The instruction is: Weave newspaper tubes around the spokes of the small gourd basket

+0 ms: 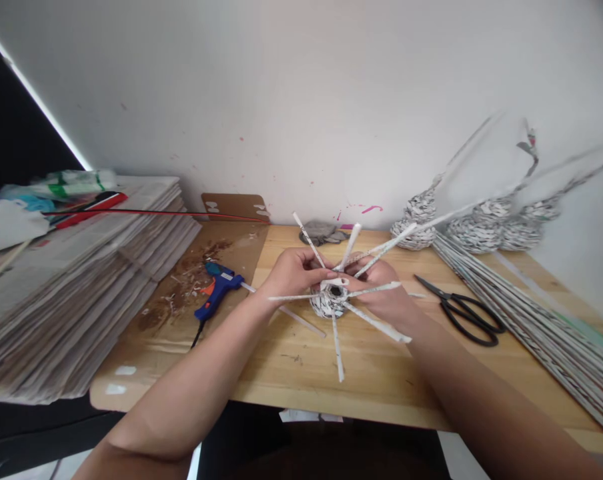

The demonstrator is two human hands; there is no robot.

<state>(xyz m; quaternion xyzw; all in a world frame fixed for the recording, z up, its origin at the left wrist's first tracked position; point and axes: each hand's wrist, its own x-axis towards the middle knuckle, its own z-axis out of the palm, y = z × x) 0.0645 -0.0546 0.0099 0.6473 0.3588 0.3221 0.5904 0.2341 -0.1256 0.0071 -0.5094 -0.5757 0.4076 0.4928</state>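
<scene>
A small round woven piece of rolled newspaper (326, 304) is held between my hands above the table. Several paper tubes spread outward from its neck, around a dark central hole. My left hand (295, 270) grips its far left side, thumb pressed near the rim. On the far right side, my right hand (376, 277) closes round the piece and the base of the tubes, its fingers partly hidden. One long paper tube (389, 247) slants up and right from there. Black scissors (469, 310) lie just right of my right wrist.
A blue glue gun (219, 293) lies on stained cardboard (146, 360) at left. Stacked newspapers (146, 233) fill the left side. Finished woven gourd shapes (476, 233) stand along the wall. A bundle of long paper tubes (531, 333) runs down the right. A grey rag (324, 233) lies behind my hands.
</scene>
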